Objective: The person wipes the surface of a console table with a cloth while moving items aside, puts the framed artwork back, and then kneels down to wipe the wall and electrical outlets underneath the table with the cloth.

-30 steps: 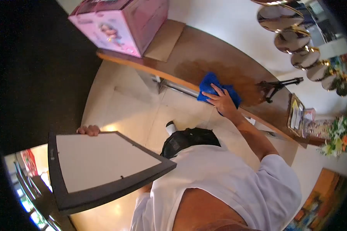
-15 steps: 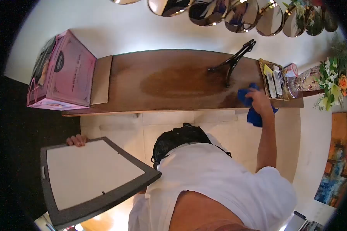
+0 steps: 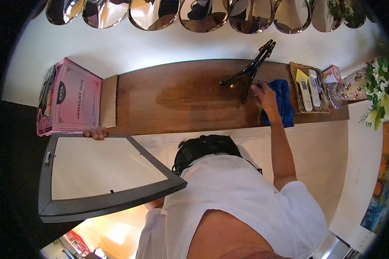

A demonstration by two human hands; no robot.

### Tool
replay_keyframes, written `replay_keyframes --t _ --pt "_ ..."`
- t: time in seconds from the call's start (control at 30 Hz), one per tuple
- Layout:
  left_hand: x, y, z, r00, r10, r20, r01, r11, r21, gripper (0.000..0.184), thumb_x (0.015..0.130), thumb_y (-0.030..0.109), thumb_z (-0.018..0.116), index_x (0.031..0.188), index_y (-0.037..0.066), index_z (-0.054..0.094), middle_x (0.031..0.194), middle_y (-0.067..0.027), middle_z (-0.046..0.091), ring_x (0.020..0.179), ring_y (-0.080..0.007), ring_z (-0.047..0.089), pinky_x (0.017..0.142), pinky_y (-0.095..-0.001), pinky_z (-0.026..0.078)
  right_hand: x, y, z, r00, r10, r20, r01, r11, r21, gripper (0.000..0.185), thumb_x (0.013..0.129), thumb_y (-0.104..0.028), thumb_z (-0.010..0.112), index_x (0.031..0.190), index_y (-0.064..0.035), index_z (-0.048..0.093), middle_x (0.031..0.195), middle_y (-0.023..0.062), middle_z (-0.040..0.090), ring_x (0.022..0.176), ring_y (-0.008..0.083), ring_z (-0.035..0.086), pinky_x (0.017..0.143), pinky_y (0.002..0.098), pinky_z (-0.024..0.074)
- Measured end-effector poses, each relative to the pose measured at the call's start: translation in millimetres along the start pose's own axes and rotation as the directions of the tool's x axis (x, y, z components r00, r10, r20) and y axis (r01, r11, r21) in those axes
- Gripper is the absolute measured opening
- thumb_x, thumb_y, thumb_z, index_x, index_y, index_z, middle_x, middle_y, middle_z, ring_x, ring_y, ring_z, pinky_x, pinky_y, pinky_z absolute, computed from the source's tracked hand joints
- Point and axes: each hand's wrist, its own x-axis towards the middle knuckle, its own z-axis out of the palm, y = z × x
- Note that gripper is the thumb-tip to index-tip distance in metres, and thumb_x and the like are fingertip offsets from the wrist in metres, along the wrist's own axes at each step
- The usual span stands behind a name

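Note:
My left hand grips the upper edge of a dark grey picture frame, whose pale back faces up; its fingers are curled over the rim. My right hand is over the wooden tabletop with its fingers stretched out toward a black display easel. Those fingers are close to the easel's near leg; whether they touch it I cannot tell. A blue cloth lies beside and partly beneath my right hand and wrist, reaching the table's front edge.
On the wooden table, a pink jewelry box stands at the left. A woven tray with remote controls, a small tub and flowers are at the right. Round mirrors line the wall.
My right hand has let go of the blue cloth, now lying on the table, and moved left toward the easel. The picture frame has come up nearer the table's front edge.

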Motion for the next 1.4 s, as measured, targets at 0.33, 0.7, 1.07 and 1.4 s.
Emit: replay_keyframes --t 0.33,0.7,1.07,1.4 --pt "-1 14 -40 0.999 0.05 -0.013 -0.051 0.997 -0.053 0.031 0.098 0.034 0.044 0.114 0.009 0.05 0.103 -0.0128 0.061 0.093 -0.0265 0.059 0.079 -0.0414 0.042 13 28 70 0.988 -0.124 0.093 0.108 0.981 0.161 0.023 0.087 -0.018 0.058 0.101 -0.0001 0.055 0.076 0.0042 0.063 0.049 0.0094 0.053 0.04 0.0242 0.04" --pt "-60 61 -66 0.991 0.078 -0.111 -0.08 0.997 -0.013 0.031 0.098 0.033 0.044 0.116 0.009 0.049 0.104 -0.0133 0.061 0.094 -0.0272 0.06 0.079 -0.0421 0.042 -41 -78 174 0.855 -0.282 0.435 0.218 0.957 0.193 0.019 0.092 -0.016 0.056 0.106 -0.0036 0.055 0.078 0.003 0.06 0.061 0.0091 0.052 0.056 0.0262 0.0445" --pt "-79 52 -117 0.995 0.078 -0.057 -0.085 0.987 -0.139 0.031 0.099 0.033 0.044 0.117 0.009 0.047 0.104 -0.0137 0.061 0.095 -0.0278 0.06 0.08 -0.0428 0.042 -35 -143 297 0.771 -0.368 0.52 0.26 0.927 0.27 0.022 0.091 -0.015 0.059 0.107 0.0 0.055 0.08 0.0061 0.062 0.075 0.016 0.06 0.071 0.0301 0.0468" --pt "-38 -8 -158 0.976 0.033 0.214 0.052 0.923 -0.381 0.031 0.099 0.032 0.044 0.119 0.009 0.046 0.105 -0.0142 0.061 0.096 -0.0285 0.061 0.08 -0.0435 0.043 -25 -168 343 0.823 -0.412 0.39 0.399 0.909 0.118 0.045 0.086 -0.02 0.068 0.118 0.0014 0.046 0.082 0.0161 0.067 0.079 0.0277 0.068 0.072 0.0371 0.0508"
